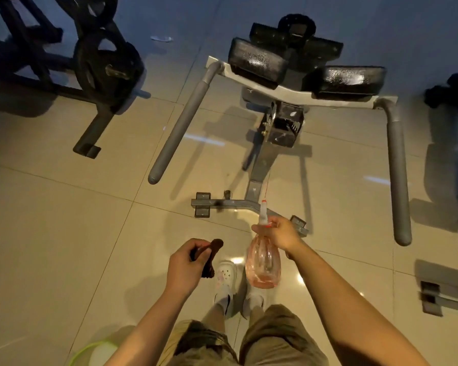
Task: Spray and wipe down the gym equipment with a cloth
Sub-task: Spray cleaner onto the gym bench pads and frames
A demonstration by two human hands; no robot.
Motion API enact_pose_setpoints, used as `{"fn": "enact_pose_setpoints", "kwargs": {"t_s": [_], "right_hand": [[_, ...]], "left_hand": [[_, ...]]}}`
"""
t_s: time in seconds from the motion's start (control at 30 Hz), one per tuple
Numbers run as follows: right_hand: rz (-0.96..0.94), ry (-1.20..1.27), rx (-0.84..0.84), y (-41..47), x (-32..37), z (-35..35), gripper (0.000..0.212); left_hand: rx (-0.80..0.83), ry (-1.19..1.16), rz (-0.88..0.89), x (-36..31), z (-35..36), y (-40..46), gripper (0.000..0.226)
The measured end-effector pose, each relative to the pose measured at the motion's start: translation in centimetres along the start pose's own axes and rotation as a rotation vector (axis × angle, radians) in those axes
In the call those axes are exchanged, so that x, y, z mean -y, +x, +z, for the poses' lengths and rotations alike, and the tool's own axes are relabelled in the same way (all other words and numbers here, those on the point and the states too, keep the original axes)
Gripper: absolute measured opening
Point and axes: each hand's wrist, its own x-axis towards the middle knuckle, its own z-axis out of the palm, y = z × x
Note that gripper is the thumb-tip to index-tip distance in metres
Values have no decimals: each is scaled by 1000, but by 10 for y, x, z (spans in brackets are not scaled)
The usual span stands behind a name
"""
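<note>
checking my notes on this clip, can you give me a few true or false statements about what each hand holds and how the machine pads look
1. The right hand grips a pink spray bottle by its neck. True.
2. The left hand is empty. False: it holds a dark cloth.
3. The two black pads on the machine carry shiny droplets. True.
4. The spray bottle's nozzle points back at the person. False: it points forward, toward the machine's base frame.
5. The cloth is pressed on a grey handle bar. False: the cloth is in the air, apart from the machine.
</note>
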Motion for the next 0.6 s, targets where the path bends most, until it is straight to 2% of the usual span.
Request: {"fn": "enact_pose_setpoints", "kwargs": {"t_s": [0.13,0.33,0.5,0.6], "right_hand": [[84,59,16,4,-11,0,26],[29,122,155,-3,-10,2,12],[-18,-120,247,20,-1,42,20],[-44,-153,337,32,2,69,21]], "left_hand": [[19,38,-22,14,9,7,17],[-53,-37,-77,26,4,6,9],[-163,-101,-103,24,-17,3,8],[-248,-109,-119,27,-31,-1,9]]}}
